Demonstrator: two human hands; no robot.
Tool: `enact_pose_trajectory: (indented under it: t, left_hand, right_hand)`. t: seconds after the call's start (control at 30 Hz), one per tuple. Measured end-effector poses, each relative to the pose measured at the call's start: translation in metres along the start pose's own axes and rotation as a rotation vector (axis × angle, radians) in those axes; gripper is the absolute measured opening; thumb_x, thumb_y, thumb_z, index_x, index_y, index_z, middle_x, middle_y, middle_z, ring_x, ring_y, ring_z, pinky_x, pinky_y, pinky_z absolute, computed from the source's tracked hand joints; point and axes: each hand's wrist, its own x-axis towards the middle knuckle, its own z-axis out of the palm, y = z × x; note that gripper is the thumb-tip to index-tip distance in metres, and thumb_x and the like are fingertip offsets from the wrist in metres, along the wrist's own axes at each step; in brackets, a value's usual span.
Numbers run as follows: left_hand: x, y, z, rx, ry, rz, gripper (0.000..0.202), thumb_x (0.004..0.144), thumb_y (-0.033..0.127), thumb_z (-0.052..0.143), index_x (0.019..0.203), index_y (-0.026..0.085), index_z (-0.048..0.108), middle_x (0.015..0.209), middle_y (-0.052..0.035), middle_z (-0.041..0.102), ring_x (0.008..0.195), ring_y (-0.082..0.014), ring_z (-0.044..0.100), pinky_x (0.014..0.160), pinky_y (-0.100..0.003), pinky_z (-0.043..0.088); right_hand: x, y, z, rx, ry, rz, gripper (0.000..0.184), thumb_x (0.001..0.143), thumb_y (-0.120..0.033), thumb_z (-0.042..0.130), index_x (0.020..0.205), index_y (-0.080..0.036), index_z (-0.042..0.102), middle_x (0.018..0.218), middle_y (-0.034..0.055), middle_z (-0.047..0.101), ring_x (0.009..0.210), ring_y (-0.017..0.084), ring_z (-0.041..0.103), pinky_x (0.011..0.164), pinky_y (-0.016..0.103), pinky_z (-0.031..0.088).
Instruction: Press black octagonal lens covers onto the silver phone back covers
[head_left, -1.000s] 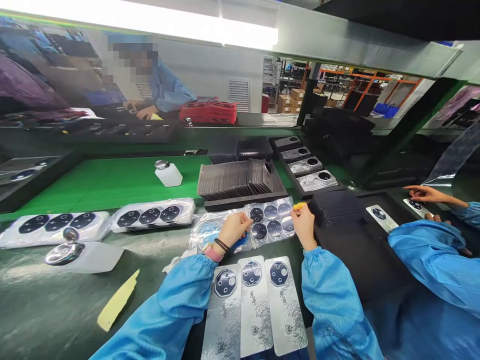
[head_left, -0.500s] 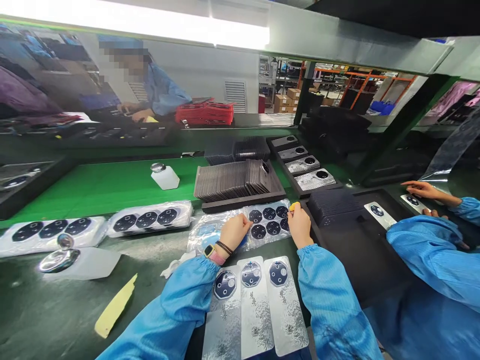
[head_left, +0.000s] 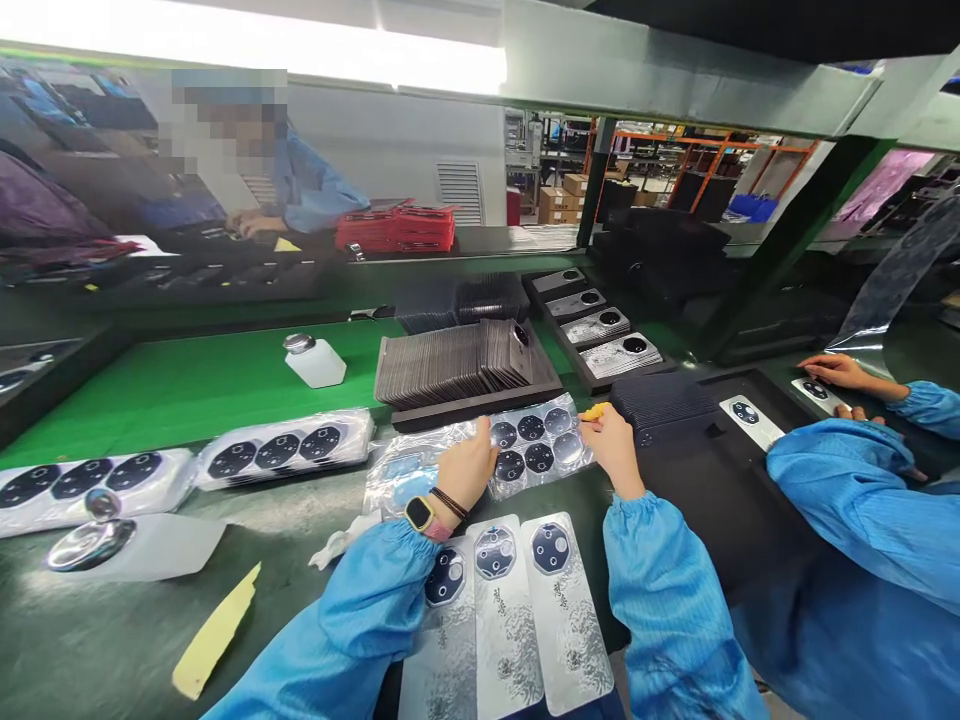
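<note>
A clear sheet of round black lens stickers [head_left: 517,487] lies on the bench in front of me. My left hand [head_left: 466,470] is closed at its left edge, fingertips curled onto the film. At the sheet's right end, my right hand [head_left: 616,452] pinches a small yellow tool [head_left: 595,411]; its tip is too small to make out. Two rounds at this end look paler than the black others. Below my hands lie three silver phone back panels, a left one [head_left: 441,650], a middle one [head_left: 507,640] and a right one [head_left: 574,635], with dark camera rounds at the top.
Behind the sheet stands a tray [head_left: 472,400] packed with upright dark panels. Bundles of wrapped stickers [head_left: 281,450], a white bottle [head_left: 322,365] and a yellow paper strip [head_left: 217,630] lie leftward. A co-worker's hand [head_left: 832,372] handles a panel at right; another person sits opposite.
My right hand has drawn slightly right, off the sheet's edge, with the yellow tool. The two right-end rounds now look paler. My left hand stays at the left edge, its thumb raised more.
</note>
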Motion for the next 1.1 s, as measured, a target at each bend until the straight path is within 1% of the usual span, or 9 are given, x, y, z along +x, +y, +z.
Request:
enact_pose_trajectory:
  t: [0.1, 0.2, 0.3, 0.4, 0.6, 0.77, 0.9, 1.0, 1.1]
  left_hand:
    - [0.001, 0.015, -0.003, -0.038, -0.024, 0.134, 0.016, 0.089, 0.017, 0.047, 0.103, 0.018, 0.054, 0.084, -0.0100, 0.068, 0.085, -0.0290, 0.067, 0.071, -0.034, 0.047]
    - [0.001, 0.038, 0.001, -0.102, -0.059, 0.286, 0.005, 0.086, 0.021, 0.056, 0.091, 0.020, 0.058, 0.089, -0.0068, 0.068, 0.091, -0.0253, 0.066, 0.075, -0.031, 0.047]
    - [-0.001, 0.057, 0.009, -0.174, -0.076, 0.381, 0.012, 0.081, 0.025, 0.065, 0.090, 0.020, 0.060, 0.092, -0.0076, 0.067, 0.095, -0.0268, 0.064, 0.075, -0.032, 0.048]
    - [-0.002, 0.066, 0.015, -0.255, -0.056, 0.406, 0.014, 0.079, 0.019, 0.064, 0.093, 0.020, 0.061, 0.096, -0.0085, 0.067, 0.099, -0.0272, 0.061, 0.078, -0.033, 0.048]
    - [0.004, 0.052, 0.014, -0.487, -0.058, 0.349, 0.013, 0.079, 0.012, 0.055, 0.075, 0.019, 0.065, 0.080, -0.0038, 0.069, 0.081, -0.0222, 0.065, 0.078, -0.032, 0.049]
    - [0.011, 0.039, 0.016, -0.730, -0.129, 0.266, 0.014, 0.074, 0.017, 0.057, 0.063, 0.019, 0.066, 0.064, 0.0004, 0.068, 0.060, -0.0169, 0.064, 0.062, -0.027, 0.051]
    - [0.016, 0.034, 0.020, -0.903, -0.188, 0.212, 0.011, 0.070, 0.020, 0.062, 0.059, 0.018, 0.065, 0.058, -0.0004, 0.068, 0.060, -0.0172, 0.065, 0.062, -0.027, 0.052]
    - [0.019, 0.031, 0.021, -1.023, -0.268, 0.174, 0.008, 0.068, 0.020, 0.064, 0.061, 0.016, 0.065, 0.058, -0.0024, 0.069, 0.061, -0.0183, 0.067, 0.063, -0.029, 0.055]
    - [0.020, 0.028, 0.020, -1.127, -0.341, 0.151, 0.005, 0.065, 0.019, 0.068, 0.066, 0.015, 0.065, 0.065, -0.0052, 0.072, 0.067, -0.0202, 0.070, 0.066, -0.031, 0.057]
  right_hand:
    - [0.000, -0.002, 0.000, 0.159, -0.063, 0.040, 0.015, 0.061, -0.014, 0.060, 0.065, -0.024, 0.048, 0.075, -0.0010, 0.071, 0.072, 0.020, 0.070, 0.061, 0.032, 0.058]
    - [-0.003, -0.005, 0.002, 0.286, -0.116, 0.075, 0.015, 0.059, -0.019, 0.063, 0.067, -0.023, 0.051, 0.076, -0.0003, 0.072, 0.075, 0.020, 0.071, 0.061, 0.031, 0.059]
    - [-0.004, -0.007, 0.003, 0.369, -0.143, 0.103, 0.018, 0.057, -0.021, 0.066, 0.068, -0.021, 0.052, 0.075, 0.0004, 0.072, 0.077, 0.020, 0.071, 0.063, 0.032, 0.060]
    - [-0.005, -0.007, 0.005, 0.423, -0.150, 0.121, 0.021, 0.055, -0.021, 0.069, 0.067, -0.021, 0.052, 0.074, 0.0006, 0.072, 0.078, 0.020, 0.071, 0.064, 0.032, 0.060]
    - [-0.006, -0.009, 0.007, 0.475, -0.155, 0.131, 0.026, 0.055, -0.026, 0.073, 0.067, -0.022, 0.050, 0.069, -0.0022, 0.068, 0.076, 0.019, 0.069, 0.063, 0.032, 0.061]
    - [-0.010, -0.016, 0.003, 0.459, -0.150, 0.100, 0.026, 0.054, -0.028, 0.073, 0.066, -0.022, 0.051, 0.063, -0.0059, 0.063, 0.064, 0.015, 0.066, 0.057, 0.028, 0.059]
    - [-0.017, -0.024, -0.002, 0.406, -0.220, 0.076, 0.021, 0.053, -0.026, 0.071, 0.062, -0.022, 0.052, 0.054, -0.0071, 0.059, 0.051, 0.014, 0.061, 0.048, 0.026, 0.054]
    - [-0.020, -0.027, -0.003, 0.295, -0.308, 0.027, 0.015, 0.053, -0.021, 0.066, 0.060, -0.022, 0.053, 0.053, -0.0070, 0.059, 0.048, 0.013, 0.060, 0.050, 0.025, 0.051]
    - [-0.021, -0.027, -0.003, 0.230, -0.326, -0.008, 0.013, 0.053, -0.018, 0.064, 0.059, -0.022, 0.052, 0.055, -0.0067, 0.060, 0.051, 0.013, 0.060, 0.055, 0.026, 0.050]
